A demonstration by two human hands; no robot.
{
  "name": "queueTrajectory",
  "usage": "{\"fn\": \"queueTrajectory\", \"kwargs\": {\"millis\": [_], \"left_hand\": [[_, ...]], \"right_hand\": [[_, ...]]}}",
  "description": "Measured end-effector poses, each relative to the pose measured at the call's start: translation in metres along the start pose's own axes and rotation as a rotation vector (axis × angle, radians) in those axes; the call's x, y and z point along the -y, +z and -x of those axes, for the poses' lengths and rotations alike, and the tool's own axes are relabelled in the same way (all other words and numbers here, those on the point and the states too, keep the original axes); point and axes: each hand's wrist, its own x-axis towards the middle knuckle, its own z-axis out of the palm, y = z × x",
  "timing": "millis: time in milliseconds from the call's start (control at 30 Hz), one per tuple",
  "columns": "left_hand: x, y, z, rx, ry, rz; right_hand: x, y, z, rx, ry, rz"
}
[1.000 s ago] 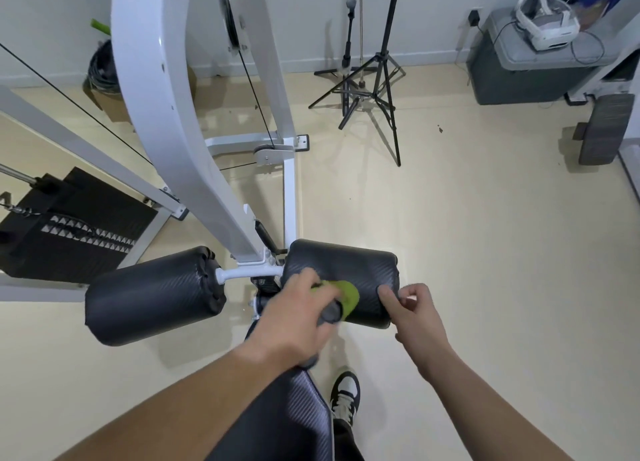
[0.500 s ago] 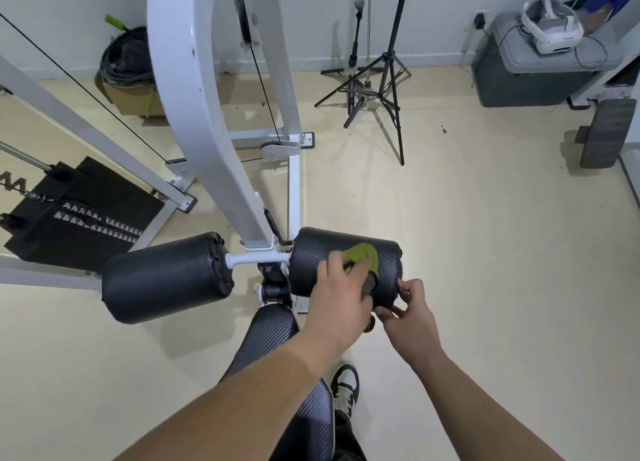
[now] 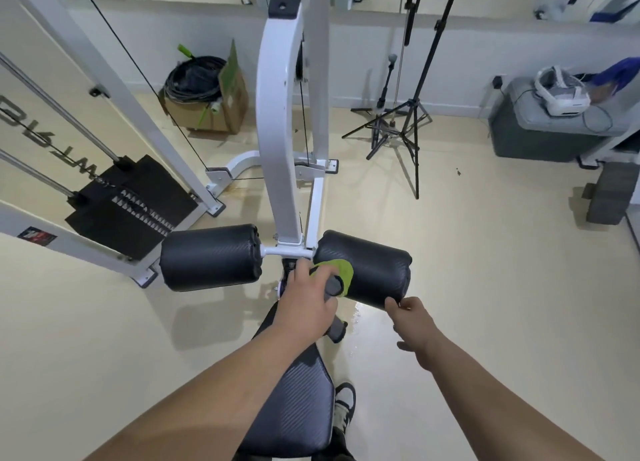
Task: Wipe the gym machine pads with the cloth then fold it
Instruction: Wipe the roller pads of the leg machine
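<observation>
Two black roller pads stick out from the white machine post: the left pad (image 3: 211,256) and the right pad (image 3: 374,266). A black seat pad (image 3: 294,408) lies below my arms. My left hand (image 3: 308,301) grips the green cloth (image 3: 343,270) and holds it against the near left end of the right pad. A short grey grip pokes out beside those fingers. My right hand (image 3: 414,322) is below the right pad's outer end, fingers loosely spread, one fingertip touching the pad's lower edge.
The white post (image 3: 280,131) rises between the pads, with cables and a black weight stack (image 3: 131,204) to the left. A cardboard box of cables (image 3: 207,93), black tripods (image 3: 401,128) and a grey bin (image 3: 540,131) stand on the beige floor behind. My shoe (image 3: 344,401) is beside the seat.
My left hand has slid the cloth from the middle of the right pad toward its inner left end. My right hand has dropped from the pad's end face to its lower edge and loosened.
</observation>
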Motion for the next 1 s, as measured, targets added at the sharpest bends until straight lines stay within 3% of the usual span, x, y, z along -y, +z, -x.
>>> {"fn": "queueTrajectory", "kwargs": {"millis": [133,300,467,567,700,733,800,900,1000], "left_hand": [[-0.001,-0.009,-0.015,-0.042,-0.036,0.043],[-0.004,0.008,-0.064,-0.096,0.03,0.005],[-0.021,0.049,-0.063,0.021,0.264,-0.317],[0.008,0.028,-0.081,0.093,0.409,-0.377],[0.023,0.005,-0.102,-0.053,-0.025,-0.21],[0.013,0.01,-0.098,-0.07,-0.06,-0.163],[-0.011,0.032,-0.078,-0.054,0.053,-0.128],[-0.038,0.054,-0.055,0.139,0.329,-0.148],[-0.031,0.037,-0.093,0.076,0.274,-0.214]], "right_hand": [[0.028,-0.018,-0.011,-0.157,-0.121,-0.002],[0.037,-0.012,-0.048,-0.112,-0.226,0.125],[0.023,-0.004,-0.064,-0.171,-0.315,0.131],[0.011,-0.003,-0.06,-0.178,-0.375,0.102],[-0.007,0.007,-0.058,-0.231,-0.465,0.058],[-0.01,0.009,-0.059,-0.249,-0.489,0.055],[-0.019,0.017,-0.058,-0.277,-0.545,0.085],[-0.033,0.024,-0.058,-0.291,-0.589,0.094],[-0.04,0.022,-0.059,-0.308,-0.602,0.11]]}}
